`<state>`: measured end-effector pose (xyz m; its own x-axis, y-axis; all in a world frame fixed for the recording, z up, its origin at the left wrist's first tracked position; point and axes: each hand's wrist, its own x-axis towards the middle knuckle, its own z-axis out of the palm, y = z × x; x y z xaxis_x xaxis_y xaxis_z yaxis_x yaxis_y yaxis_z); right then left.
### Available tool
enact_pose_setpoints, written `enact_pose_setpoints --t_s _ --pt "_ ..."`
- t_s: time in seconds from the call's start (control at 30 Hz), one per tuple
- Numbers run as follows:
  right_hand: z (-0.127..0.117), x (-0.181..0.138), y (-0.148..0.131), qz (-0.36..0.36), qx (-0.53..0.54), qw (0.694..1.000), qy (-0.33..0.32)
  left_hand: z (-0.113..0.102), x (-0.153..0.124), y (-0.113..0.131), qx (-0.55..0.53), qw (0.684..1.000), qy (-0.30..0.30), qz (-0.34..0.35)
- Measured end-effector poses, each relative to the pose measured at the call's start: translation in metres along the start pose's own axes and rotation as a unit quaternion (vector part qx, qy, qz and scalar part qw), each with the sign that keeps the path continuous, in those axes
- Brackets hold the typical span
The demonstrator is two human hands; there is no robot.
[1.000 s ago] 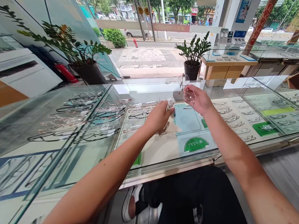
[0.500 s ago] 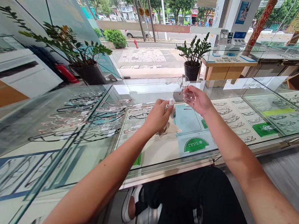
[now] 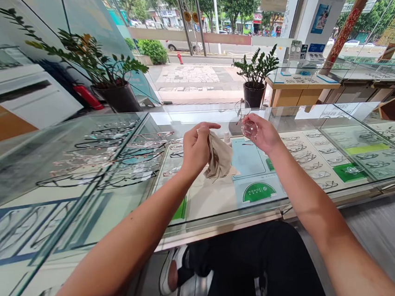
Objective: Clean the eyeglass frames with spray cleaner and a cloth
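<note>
Left hand (image 3: 194,147) is closed on a beige cleaning cloth (image 3: 220,157), bunched in the fingers, with the loose end hanging toward 5 o'clock above the glass countertop (image 3: 224,206). Right hand (image 3: 265,134), at 3 o'clock from the left, pinches a pair of clear-lens eyeglasses (image 3: 249,128) by the near lens. The second lens stands up toward 11 o'clock, and both are held in the air above the counter, not resting on it. A small spray bottle (image 3: 227,138) stands on the counter between the hands, partly hidden behind the cloth, at the 10 o'clock corner of a teal mat (image 3: 249,159). Risks, as judged: the fingertip pinch bears on one lens only, so a twist could strain the thin bridge or let the pair slip onto hard glass. The hanging cloth end is near the bottle — a sweep toward 3 o'clock could tip it. Fingertips on the lens may smear it. Display frames (image 3: 122,160) lie below the glass, out of reach.
</note>
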<state>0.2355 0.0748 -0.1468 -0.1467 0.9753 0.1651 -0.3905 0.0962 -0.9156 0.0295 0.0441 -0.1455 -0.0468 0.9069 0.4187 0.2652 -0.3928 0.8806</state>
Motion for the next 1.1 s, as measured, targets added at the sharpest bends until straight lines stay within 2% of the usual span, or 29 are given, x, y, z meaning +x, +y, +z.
enact_pose_setpoints --t_s 0.1,0.2,0.33,0.5,0.8,1.1 --pt "0.0 0.0 0.0 0.002 0.006 1.0 -0.001 -0.001 0.0 0.004 -0.023 1.0 0.017 -0.001" --pt "0.001 -0.001 -0.001 0.004 0.017 1.0 -0.012 -0.001 0.001 0.006 -0.051 0.999 0.006 -0.009" --pt "0.002 -0.001 -0.001 0.009 0.017 0.999 -0.031 0.004 0.001 0.002 -0.116 0.991 -0.059 -0.043" --pt "0.004 -0.003 -0.001 0.02 0.031 0.997 -0.061 0.009 -0.001 -0.003 -0.165 0.978 -0.12 -0.037" --pt "0.006 -0.005 0.001 0.027 0.032 0.995 -0.091 0.008 -0.001 -0.005 -0.202 0.969 -0.14 -0.028" --pt "0.006 -0.003 0.005 0.023 0.004 0.996 -0.082 0.009 -0.001 -0.005 -0.257 0.955 -0.134 -0.068"
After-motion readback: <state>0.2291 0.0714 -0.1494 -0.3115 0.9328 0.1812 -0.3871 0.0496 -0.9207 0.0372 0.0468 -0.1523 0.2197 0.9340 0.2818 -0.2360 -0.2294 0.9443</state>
